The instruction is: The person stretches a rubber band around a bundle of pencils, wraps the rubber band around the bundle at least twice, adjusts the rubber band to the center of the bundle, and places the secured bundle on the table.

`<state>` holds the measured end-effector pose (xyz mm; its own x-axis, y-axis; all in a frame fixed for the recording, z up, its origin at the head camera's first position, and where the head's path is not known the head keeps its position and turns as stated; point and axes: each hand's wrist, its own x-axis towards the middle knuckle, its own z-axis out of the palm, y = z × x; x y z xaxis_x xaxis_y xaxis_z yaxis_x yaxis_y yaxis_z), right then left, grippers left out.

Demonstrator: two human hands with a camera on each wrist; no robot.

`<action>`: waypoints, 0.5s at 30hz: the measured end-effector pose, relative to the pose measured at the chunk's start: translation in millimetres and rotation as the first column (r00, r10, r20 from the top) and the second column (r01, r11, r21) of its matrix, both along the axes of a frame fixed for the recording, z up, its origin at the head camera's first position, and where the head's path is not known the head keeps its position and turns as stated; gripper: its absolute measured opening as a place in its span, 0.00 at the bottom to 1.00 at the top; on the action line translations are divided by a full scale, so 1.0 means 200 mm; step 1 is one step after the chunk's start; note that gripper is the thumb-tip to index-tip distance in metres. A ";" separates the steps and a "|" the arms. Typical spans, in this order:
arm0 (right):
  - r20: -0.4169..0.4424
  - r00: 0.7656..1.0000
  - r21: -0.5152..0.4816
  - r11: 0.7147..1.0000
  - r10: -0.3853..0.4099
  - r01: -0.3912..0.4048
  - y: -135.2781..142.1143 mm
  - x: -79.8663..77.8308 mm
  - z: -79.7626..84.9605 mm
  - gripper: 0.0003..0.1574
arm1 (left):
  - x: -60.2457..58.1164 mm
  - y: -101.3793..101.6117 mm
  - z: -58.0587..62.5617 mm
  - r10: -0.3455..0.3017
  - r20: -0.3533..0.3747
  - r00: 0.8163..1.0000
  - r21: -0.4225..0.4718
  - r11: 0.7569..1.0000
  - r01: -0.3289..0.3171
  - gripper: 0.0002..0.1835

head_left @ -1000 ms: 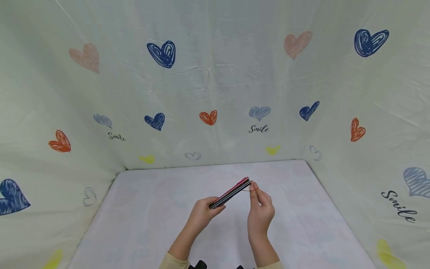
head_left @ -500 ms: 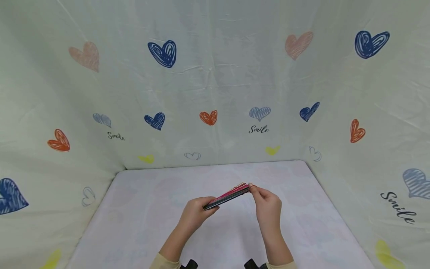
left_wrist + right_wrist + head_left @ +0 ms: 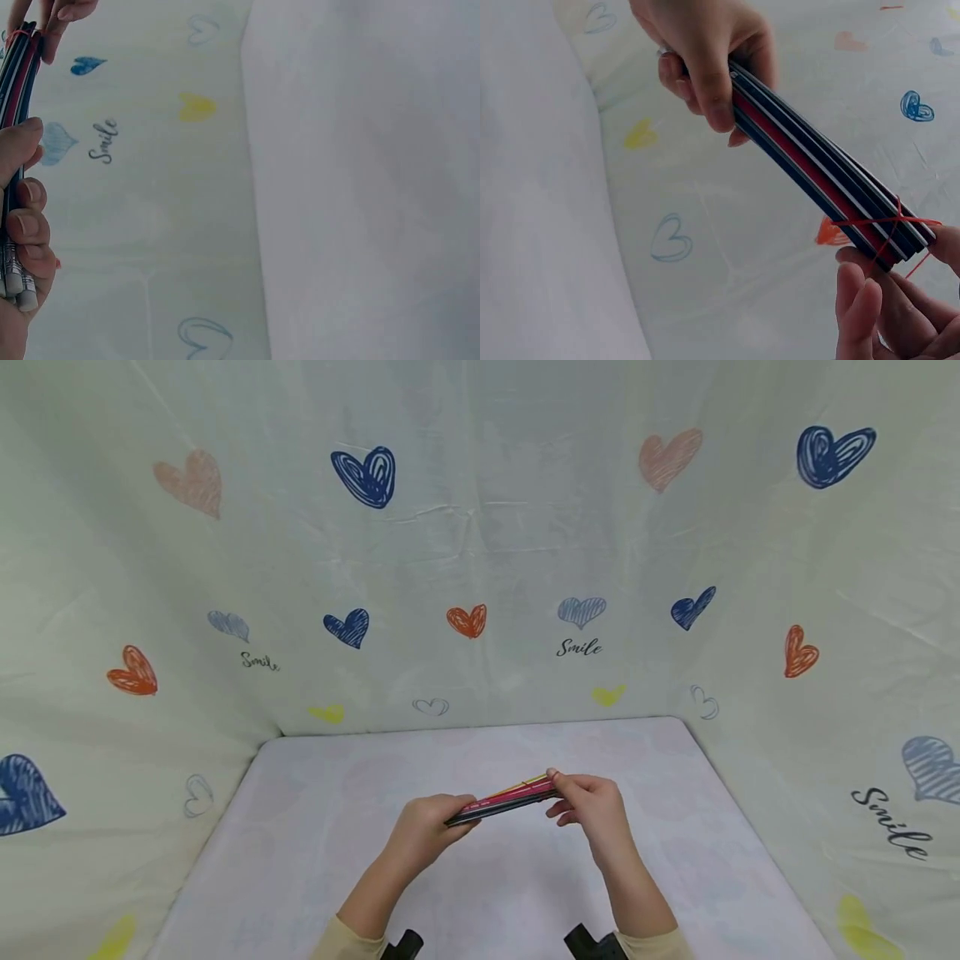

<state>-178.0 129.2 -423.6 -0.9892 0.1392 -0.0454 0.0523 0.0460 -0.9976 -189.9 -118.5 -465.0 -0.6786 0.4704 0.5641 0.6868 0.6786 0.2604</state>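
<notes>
A bundle of pencils (image 3: 506, 800), mostly dark with red and yellow ones among them, is held slanting above the table. My left hand (image 3: 427, 828) grips its lower end, fingers and thumb wrapped round it; white erasers (image 3: 28, 298) poke out below the fingers in the left wrist view. At the opposite end is my right hand (image 3: 598, 810), with its fingertips on either side of the pencils. A thin red rubber band (image 3: 875, 221) crosses over itself there and stretches to the right fingers, which pinch it; part of the contact is hidden.
A pale-covered table (image 3: 337, 877) lies under both hands. Behind it and at both sides hangs a white curtain (image 3: 510, 543) printed with hearts and "Smile". Black wrist cameras (image 3: 592, 943) sit by the cuffs.
The right hand first pulled the rubber band out from the pencil ends, then came against the bundle and moved slightly right. The bundle has tipped flatter, and the left hand has shifted left.
</notes>
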 end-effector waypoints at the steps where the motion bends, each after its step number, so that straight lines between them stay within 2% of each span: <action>1: 0.009 0.999 -0.024 0.999 0.034 -0.034 0.01 0.00 0.01 0.20 | 0.00 -0.01 0.01 -0.007 0.004 1.000 -0.013 1.000 0.007 0.08; 5: 0.018 0.981 -0.063 0.980 0.192 -0.190 0.05 -0.03 0.01 0.19 | -0.01 -0.03 0.04 -0.029 0.017 0.999 -0.065 0.997 0.030 0.07; 9: 0.012 0.944 -0.071 0.942 0.330 -0.328 0.08 -0.05 0.00 0.19 | -0.02 -0.06 0.06 -0.055 -0.012 0.998 -0.118 0.992 0.053 0.08; 12: 0.028 0.923 -0.068 0.922 0.385 -0.382 0.09 -0.05 0.00 0.19 | -0.02 -0.07 0.08 -0.081 -0.041 0.996 -0.156 0.985 0.074 0.10; 15: 0.051 0.908 -0.054 0.909 0.415 -0.412 0.09 -0.06 -0.01 0.19 | -0.02 -0.08 0.09 -0.084 -0.022 0.996 -0.192 0.978 0.078 0.10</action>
